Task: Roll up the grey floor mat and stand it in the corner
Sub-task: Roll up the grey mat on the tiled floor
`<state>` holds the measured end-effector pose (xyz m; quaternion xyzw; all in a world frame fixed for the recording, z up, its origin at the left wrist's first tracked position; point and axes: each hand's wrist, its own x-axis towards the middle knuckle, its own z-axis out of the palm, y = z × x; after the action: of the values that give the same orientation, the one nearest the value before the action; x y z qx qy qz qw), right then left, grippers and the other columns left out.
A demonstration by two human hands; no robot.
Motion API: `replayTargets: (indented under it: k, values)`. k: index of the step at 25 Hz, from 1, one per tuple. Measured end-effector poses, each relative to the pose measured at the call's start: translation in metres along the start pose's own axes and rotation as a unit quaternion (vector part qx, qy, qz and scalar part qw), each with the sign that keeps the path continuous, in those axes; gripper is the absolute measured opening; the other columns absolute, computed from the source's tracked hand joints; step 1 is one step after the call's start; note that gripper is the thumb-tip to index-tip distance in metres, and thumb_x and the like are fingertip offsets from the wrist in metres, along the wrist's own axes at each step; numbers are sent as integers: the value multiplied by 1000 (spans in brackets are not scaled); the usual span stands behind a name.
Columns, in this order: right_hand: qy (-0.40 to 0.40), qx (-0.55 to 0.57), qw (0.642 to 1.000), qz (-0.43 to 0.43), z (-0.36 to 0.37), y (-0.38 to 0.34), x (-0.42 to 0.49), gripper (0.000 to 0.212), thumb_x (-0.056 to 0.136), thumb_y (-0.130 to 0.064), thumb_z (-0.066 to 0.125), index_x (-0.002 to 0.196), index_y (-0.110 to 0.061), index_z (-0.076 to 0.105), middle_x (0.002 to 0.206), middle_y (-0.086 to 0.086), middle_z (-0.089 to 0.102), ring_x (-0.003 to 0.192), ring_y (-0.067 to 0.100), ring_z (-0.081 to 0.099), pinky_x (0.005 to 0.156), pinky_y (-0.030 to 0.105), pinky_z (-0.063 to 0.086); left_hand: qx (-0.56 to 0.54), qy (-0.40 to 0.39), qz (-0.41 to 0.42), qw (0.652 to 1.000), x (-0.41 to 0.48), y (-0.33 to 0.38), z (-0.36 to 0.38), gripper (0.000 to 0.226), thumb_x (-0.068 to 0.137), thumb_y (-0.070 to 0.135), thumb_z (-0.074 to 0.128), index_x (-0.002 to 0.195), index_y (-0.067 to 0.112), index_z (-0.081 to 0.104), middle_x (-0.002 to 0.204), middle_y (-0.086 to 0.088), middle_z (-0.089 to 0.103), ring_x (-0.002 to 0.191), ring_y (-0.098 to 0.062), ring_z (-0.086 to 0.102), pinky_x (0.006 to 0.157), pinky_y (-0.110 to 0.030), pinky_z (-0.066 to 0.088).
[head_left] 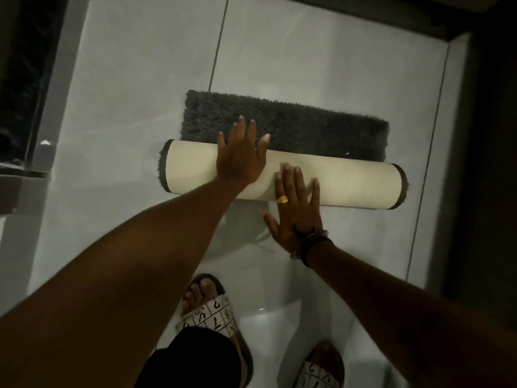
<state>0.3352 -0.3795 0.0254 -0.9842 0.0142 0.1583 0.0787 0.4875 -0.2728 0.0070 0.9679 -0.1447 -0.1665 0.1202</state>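
The grey floor mat point(293, 124) lies on pale floor tiles, mostly rolled into a tube with its cream backing point(352, 183) outward. A strip of shaggy grey pile still lies flat beyond the roll. My left hand point(240, 158) presses flat on top of the roll, left of its middle, fingers spread and reaching onto the pile. My right hand point(296, 211) lies flat against the near side of the roll, fingers spread, with a gold ring and dark wristbands.
Glossy pale floor tiles point(126, 107) surround the mat. A dark wall and skirting point(458, 135) run along the right, meeting another dark edge in the far right corner. A dark frame point(36, 93) stands at the left. My sandalled feet point(207, 312) are just behind the roll.
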Motion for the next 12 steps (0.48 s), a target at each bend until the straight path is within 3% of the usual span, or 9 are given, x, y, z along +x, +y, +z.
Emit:
replayTargets:
  k: [2,6,9,12]
  values:
    - [-1,0,999,35,-3,3,18,81,91,-58,33,151,-10,8,161,16,6,147,35,5,116,63,8,-39,-3,4,999,23,6,-9,61,105,46,27,149,5,38,159,-21,36,148,-33,34,121,-56,22]
    - [33,-16,997,68,-14,30,100,74,92,-60,21,149,-12,19,159,14,20,146,32,15,116,60,13,-47,72,99,991,42,18,-15,62,103,47,24,146,6,42,158,-20,37,148,-31,33,122,-55,16]
    - [44,-11,997,68,-23,49,150,73,91,-58,14,145,-13,33,152,12,37,142,30,28,116,58,16,30,107,143,983,25,4,-6,59,103,43,29,149,6,41,160,-19,34,151,-32,28,122,-55,14]
    - [21,-7,997,68,-38,59,181,64,92,-57,18,131,-17,49,133,9,57,126,30,48,108,53,28,68,89,119,987,42,4,-8,52,103,38,32,140,8,52,151,-16,50,145,-34,39,118,-58,25]
